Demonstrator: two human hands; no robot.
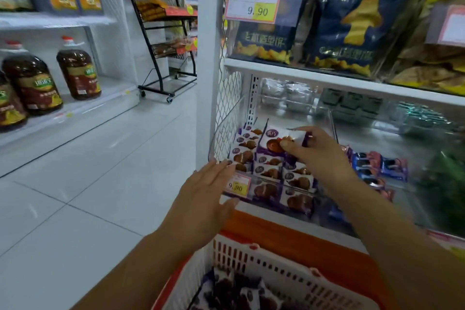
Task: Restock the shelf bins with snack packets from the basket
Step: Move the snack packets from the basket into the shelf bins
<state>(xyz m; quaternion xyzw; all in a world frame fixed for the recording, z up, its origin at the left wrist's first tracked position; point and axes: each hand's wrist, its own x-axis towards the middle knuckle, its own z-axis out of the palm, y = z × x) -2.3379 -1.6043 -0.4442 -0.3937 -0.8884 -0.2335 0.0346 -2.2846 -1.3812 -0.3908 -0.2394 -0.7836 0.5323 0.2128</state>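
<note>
My right hand [319, 153] pinches a purple-and-white snack packet [273, 139] and holds it over the clear shelf bin [225, 131], which is stacked with several packets of the same kind [266, 173]. Flat and with straight fingers, my left hand [206, 196] hovers at the bin's front left corner, beside its 9.90 price tag [237, 187]; I cannot tell if it touches. Below, the white basket [276, 267] with orange trim holds more of these packets [226, 289].
Neighbouring bins hold blue-and-pink packets [382, 166] and green ones [448, 184]. The shelf above carries dark blue chip bags [352, 30]. Across the tiled aisle [100, 184] stand oil bottles [78, 70] and a black wheeled rack [166, 53].
</note>
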